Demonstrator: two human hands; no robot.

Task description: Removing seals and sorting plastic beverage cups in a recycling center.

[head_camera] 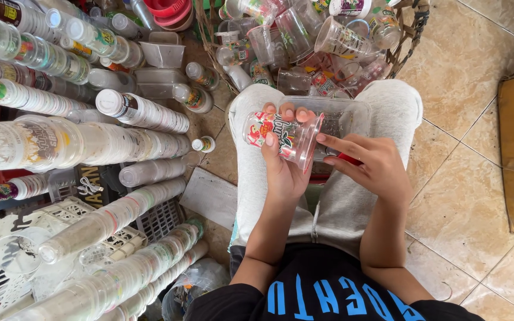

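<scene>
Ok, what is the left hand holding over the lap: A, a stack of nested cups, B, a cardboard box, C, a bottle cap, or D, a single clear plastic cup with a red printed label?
D: the left hand wraps a single clear plastic cup with a red label, held on its side above the clear tub on the lap.

Gripping a printed clear plastic cup (281, 138) in the left hand (284, 169), right hand (371, 163) pinching a red tool (348, 159) at three o'clock of it, wicker basket (410, 35) lying at twelve.
</scene>
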